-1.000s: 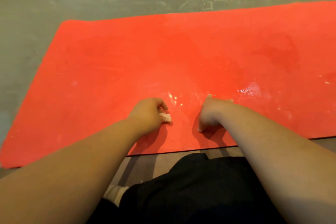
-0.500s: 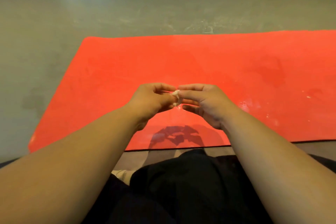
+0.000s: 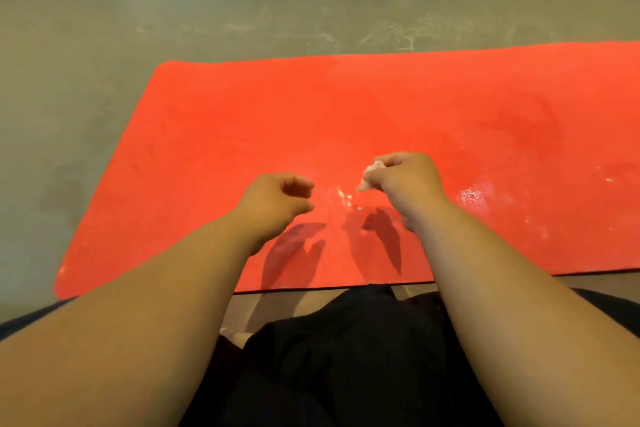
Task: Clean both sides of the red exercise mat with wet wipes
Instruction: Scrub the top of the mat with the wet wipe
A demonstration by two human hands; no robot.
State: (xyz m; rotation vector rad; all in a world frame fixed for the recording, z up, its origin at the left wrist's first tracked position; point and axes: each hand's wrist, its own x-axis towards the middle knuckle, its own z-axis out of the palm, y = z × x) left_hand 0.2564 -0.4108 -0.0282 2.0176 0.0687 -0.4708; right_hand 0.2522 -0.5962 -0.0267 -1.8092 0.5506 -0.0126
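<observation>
A person kneeling at the red mat (image 3: 242, 135), spread flat on the floor (image 3: 86, 45), pinches a small balled wet wipe (image 3: 370, 174) in the curled right hand (image 3: 401, 184), just above the mat. The left hand (image 3: 277, 199) hovers half-curled and empty. Crumbs (image 3: 346, 199) lie between the hands; so shredded a wipe may smear rather than lift them.
</observation>
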